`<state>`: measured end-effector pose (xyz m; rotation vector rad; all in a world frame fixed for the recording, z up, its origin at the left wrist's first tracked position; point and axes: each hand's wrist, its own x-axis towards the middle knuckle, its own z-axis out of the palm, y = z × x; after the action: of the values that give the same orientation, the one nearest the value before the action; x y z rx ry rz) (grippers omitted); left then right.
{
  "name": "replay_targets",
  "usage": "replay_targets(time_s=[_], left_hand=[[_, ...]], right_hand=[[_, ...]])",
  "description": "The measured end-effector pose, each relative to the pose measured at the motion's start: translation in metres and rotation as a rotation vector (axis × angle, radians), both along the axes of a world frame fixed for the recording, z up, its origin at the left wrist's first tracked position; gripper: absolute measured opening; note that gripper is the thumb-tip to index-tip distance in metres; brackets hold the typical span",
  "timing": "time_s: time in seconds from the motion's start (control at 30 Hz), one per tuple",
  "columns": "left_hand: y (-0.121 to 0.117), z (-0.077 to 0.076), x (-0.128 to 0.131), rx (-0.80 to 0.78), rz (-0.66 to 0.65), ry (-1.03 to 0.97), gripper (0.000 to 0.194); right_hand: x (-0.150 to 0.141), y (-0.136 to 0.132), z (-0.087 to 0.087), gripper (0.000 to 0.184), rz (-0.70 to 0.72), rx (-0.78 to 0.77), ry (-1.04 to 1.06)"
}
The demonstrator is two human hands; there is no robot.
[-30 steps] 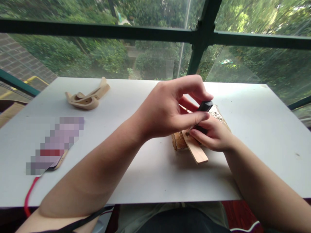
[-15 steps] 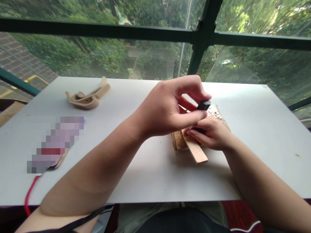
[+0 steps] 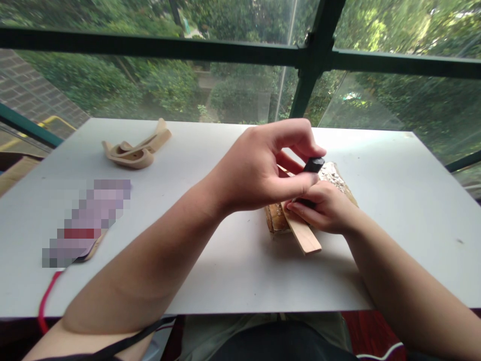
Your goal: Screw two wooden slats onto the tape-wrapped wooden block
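Note:
Above the table, my left hand [image 3: 266, 163] is closed, its thumb and fingers pinching a black-handled tool [image 3: 314, 164]. The tool's lower end is hidden behind my hand. Just below, my right hand [image 3: 326, 208] is closed around something dark, mostly covered by its fingers. Its fingertips rest at a flat wooden strip [image 3: 305, 235]. This strip lies slanted across a worn brown block [image 3: 277, 220], with its near end sticking out past the block's edge. Flaky silvery patches show on the block's far part.
A curved pale wooden piece [image 3: 135, 153] lies at the table's back left. Nearer is a blurred purple flat object [image 3: 92, 215] with a red cord [image 3: 45, 296] running off the front edge. Green-framed windows [image 3: 225, 50] stand behind the white table [image 3: 218, 281].
The black handle has shifted slightly downward with my left thumb. A thin pale shaft seen earlier between my hands is now hidden. My right hand stays at the wooden strip.

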<state>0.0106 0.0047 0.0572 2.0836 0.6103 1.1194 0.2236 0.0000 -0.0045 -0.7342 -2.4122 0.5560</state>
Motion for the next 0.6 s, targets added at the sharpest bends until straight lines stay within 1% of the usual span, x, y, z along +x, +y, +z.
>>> replay_targets(time_s=[0.23, 0.33, 0.47, 0.53, 0.6], left_hand=[[-0.0053, 0.0011, 0.0038, -0.016, 0.007, 0.030, 0.022], [-0.0046, 0.0033, 0.0050, 0.030, 0.008, 0.022, 0.020], [-0.0015, 0.0050, 0.0039, 0.082, 0.050, 0.027, 0.018], [-0.0005, 0.0042, 0.0034, 0.065, 0.050, 0.041, 0.021], [-0.0007, 0.0029, 0.0035, 0.058, 0.033, 0.027, 0.025]], right_hand=[[-0.0001, 0.0028, -0.0007, 0.005, 0.009, -0.017, 0.006], [-0.0010, 0.0035, -0.0007, 0.006, 0.000, 0.006, 0.007], [-0.0007, 0.0014, -0.0008, 0.015, -0.020, 0.065, 0.050], [0.0010, 0.0001, -0.0005, 0.015, -0.013, 0.037, 0.069], [0.0036, -0.0004, 0.0001, 0.016, 0.021, -0.046, 0.080]])
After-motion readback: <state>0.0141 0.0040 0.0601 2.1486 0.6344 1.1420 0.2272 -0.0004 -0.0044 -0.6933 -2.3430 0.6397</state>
